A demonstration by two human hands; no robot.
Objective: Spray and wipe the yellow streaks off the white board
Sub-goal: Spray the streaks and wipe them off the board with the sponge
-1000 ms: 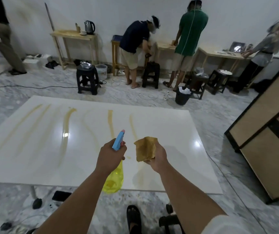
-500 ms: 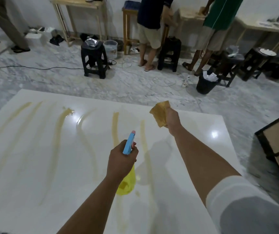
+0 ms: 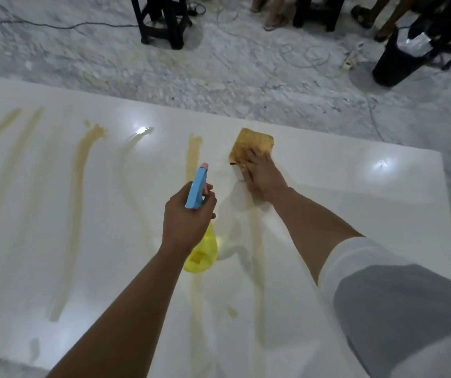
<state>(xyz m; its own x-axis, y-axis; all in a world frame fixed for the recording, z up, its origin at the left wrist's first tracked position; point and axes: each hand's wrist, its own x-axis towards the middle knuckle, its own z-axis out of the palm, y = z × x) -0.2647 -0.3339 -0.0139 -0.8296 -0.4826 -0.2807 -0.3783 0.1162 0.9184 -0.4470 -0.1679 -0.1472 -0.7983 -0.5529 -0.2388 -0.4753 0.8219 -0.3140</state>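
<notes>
The white board point(image 3: 341, 192) lies flat and fills most of the view. Several long yellow streaks point(image 3: 78, 203) run across it from far to near. My left hand point(image 3: 189, 219) grips a spray bottle point(image 3: 197, 192) with a blue head and a yellow body, held above the board's middle. My right hand point(image 3: 262, 177) presses a yellow-brown cloth point(image 3: 251, 144) flat on the board, at the far end of the rightmost streak. Its fingers cover the cloth's near part.
Marble floor lies beyond the board's far edge. A black stool point(image 3: 161, 20) stands at the top left, a black bin point(image 3: 393, 64) at the top right. Cables and a power strip point(image 3: 351, 60) trail on the floor. Other people's feet point(image 3: 273, 21) stand at the top.
My right hand has come down from the air and now presses the cloth flat on the board. The view has tilted further down and closer. The spray bottle stays in my left hand.
</notes>
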